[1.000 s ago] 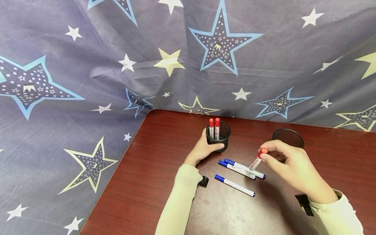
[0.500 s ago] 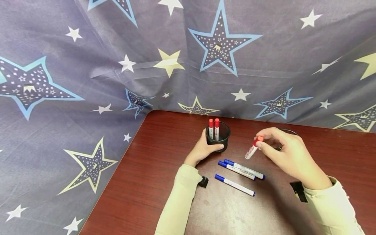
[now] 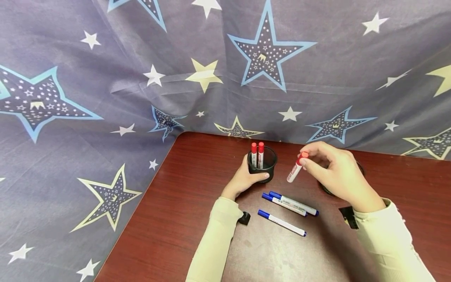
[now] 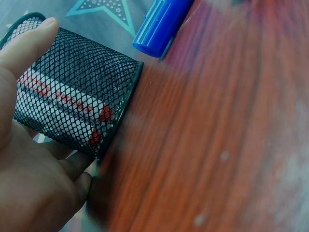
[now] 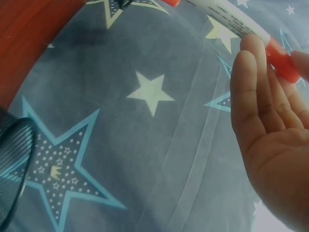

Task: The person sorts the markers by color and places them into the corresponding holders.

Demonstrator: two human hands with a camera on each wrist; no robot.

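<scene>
My left hand grips a black mesh pen cup from its left side, thumb across the front. Two red-capped markers stand inside it, and their white barrels show through the mesh in the left wrist view. Between thumb and fingertips, my right hand pinches another red marker by its cap, held tilted above the table to the right of the cup. The same white-barrelled marker crosses the top of the right wrist view, its red cap against the fingers.
Three blue-capped markers lie on the brown table: a nearer marker and a close pair behind it. A second black mesh cup is mostly hidden behind my right hand. Star-patterned cloth hangs behind the table.
My right hand has carried the red marker leftward and away from me, from over the blue markers toward the held cup. The left hand and its cup have stayed in place.
</scene>
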